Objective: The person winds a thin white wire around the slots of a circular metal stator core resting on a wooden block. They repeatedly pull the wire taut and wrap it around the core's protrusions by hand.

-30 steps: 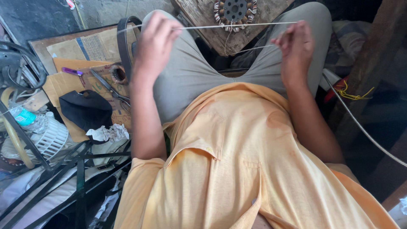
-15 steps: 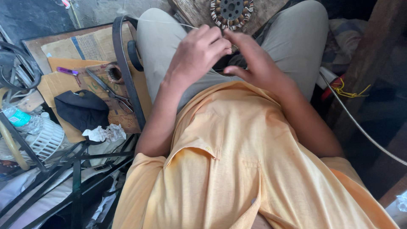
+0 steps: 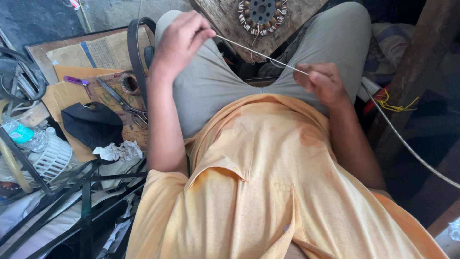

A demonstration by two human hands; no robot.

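At the far left, a clear plastic bottle with a blue label (image 3: 20, 133) is seen beside a white slatted plastic part (image 3: 50, 160). Further right, a black cloth cap (image 3: 91, 124), metal scissors (image 3: 123, 103) and a crumpled white tissue (image 3: 117, 151) lie on flattened brown cardboard (image 3: 60, 93). The left hand (image 3: 179, 43) is raised over the left knee, its fingers pinched on a thin pale string (image 3: 258, 53). The string is stretched taut, slanting down to the right hand (image 3: 322, 82), whose fingers are closed on its other end. Above, a round wound stator (image 3: 262, 10) rests on a worn wooden board (image 3: 225, 19). A grey cord (image 3: 407, 144) runs at right.
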